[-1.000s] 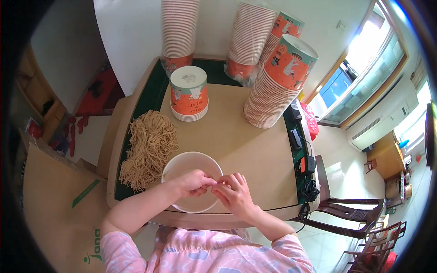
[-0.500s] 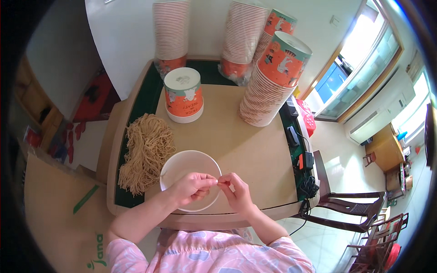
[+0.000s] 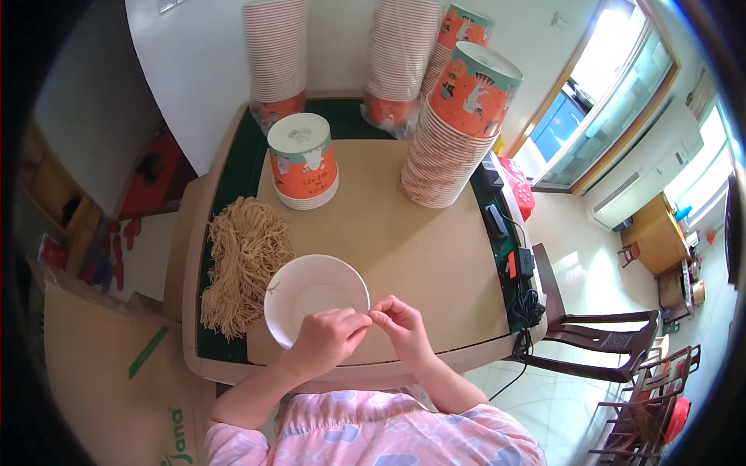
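A white paper bowl [image 3: 311, 286] stands open on the tan tabletop [image 3: 412, 248] in front of me. My left hand [image 3: 325, 339] rests over its near rim, fingers curled. My right hand [image 3: 402, 326] is just right of the bowl. Both hands' fingertips meet and pinch a tiny piece between them; it is too small to make out. A heap of dry yellow noodles [image 3: 245, 260] lies left of the bowl.
A short stack of upturned orange cups [image 3: 303, 161] stands beyond the bowl. A leaning stack of orange cups [image 3: 454, 132] is at the back right, with tall wrapped stacks [image 3: 273, 54] behind. Black adapters and cables [image 3: 517, 264] lie along the right edge. A chair [image 3: 598, 342] is at the right.
Both hands have drawn back a little from over the bowl's middle to its near rim, still pinched together. The bowl and noodles have stayed put.
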A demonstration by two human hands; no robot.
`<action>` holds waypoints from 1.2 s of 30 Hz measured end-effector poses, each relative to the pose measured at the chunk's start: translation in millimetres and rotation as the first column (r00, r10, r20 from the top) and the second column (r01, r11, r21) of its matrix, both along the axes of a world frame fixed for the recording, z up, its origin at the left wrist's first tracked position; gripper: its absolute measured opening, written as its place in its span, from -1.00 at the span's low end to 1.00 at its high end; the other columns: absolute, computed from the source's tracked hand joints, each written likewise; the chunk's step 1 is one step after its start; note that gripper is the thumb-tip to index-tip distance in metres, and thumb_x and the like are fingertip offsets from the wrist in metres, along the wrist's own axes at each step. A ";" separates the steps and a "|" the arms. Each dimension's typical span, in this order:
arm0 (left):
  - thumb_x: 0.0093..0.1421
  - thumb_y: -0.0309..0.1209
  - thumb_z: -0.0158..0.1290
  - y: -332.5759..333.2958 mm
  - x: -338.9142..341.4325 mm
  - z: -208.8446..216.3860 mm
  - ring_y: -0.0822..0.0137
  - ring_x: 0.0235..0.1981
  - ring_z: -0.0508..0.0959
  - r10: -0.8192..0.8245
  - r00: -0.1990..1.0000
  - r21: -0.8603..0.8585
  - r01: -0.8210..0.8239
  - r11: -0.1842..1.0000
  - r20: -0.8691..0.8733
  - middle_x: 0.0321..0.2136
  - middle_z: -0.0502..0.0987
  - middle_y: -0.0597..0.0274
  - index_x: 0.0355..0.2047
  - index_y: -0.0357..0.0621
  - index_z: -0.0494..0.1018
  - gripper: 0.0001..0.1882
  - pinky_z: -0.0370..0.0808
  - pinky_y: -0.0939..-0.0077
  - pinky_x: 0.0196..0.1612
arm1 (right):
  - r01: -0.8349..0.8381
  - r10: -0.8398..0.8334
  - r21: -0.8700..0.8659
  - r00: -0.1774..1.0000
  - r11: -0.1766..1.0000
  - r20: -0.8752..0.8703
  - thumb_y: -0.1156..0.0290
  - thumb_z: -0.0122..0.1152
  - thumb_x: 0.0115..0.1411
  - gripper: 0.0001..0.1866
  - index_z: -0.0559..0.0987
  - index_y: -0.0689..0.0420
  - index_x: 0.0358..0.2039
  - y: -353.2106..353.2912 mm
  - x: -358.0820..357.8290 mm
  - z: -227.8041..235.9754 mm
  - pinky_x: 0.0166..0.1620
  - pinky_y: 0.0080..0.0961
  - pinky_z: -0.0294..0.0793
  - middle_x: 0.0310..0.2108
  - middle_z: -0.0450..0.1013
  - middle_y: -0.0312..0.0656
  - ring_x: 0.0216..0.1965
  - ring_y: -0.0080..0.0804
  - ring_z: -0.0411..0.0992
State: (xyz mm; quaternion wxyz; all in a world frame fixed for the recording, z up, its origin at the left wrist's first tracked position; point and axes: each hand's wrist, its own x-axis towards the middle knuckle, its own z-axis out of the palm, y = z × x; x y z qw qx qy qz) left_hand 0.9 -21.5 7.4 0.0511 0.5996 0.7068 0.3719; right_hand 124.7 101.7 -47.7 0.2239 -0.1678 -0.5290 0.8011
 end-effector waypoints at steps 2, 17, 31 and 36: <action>0.06 -0.45 0.17 0.6 -0.4 -1.0 0.20 -0.55 0.54 -0.008 0.999 0.032 0.007 0.999 0.032 -0.59 0.47 0.25 -0.45 -0.05 0.48 -0.93 0.46 0.32 -0.52 | -0.019 0.019 -0.057 1.000 0.998 0.009 0.47 0.17 0.27 -0.90 0.52 0.24 -0.30 0.1 0.9 -2.5 -0.19 -0.68 0.40 -0.33 0.46 -0.36 -0.29 -0.67 0.38; 0.07 -0.49 0.17 0.6 4.9 6.2 0.30 -0.58 0.54 0.069 0.958 -0.098 -0.043 0.994 0.277 -0.55 0.50 0.23 -0.40 -0.13 0.48 -0.91 0.46 0.44 -0.50 | -0.087 0.089 -0.279 0.996 0.956 -0.006 0.43 0.17 0.27 -0.87 0.56 0.23 -0.27 1.6 5.9 -13.9 -0.19 -0.68 0.35 -0.34 0.48 -0.35 -0.30 -0.66 0.36; 0.08 -0.49 0.16 1.2 2.4 -2.3 0.29 -0.56 0.56 0.068 0.957 -0.118 -0.036 0.992 0.281 -0.53 0.50 0.23 -0.42 -0.12 0.49 -0.93 0.49 0.42 -0.51 | 0.003 0.002 -0.245 1.000 0.969 0.020 0.42 0.16 0.27 -0.84 0.59 0.23 -0.22 -8.2 4.1 -15.6 -0.24 -0.73 0.29 -0.38 0.45 -0.40 -0.34 -0.70 0.30; 0.10 -0.54 0.16 1.6 1.6 2.3 0.43 -0.59 0.50 0.107 0.912 -0.115 -0.067 0.991 0.395 -0.52 0.50 0.21 -0.40 -0.23 0.51 -0.94 0.43 0.54 -0.51 | -0.023 0.018 -0.119 0.999 0.993 -0.044 0.49 0.18 0.25 -0.81 0.60 0.26 -0.15 -12.7 6.4 -0.6 -0.16 -0.69 0.33 -0.30 0.39 -0.36 -0.25 -0.64 0.34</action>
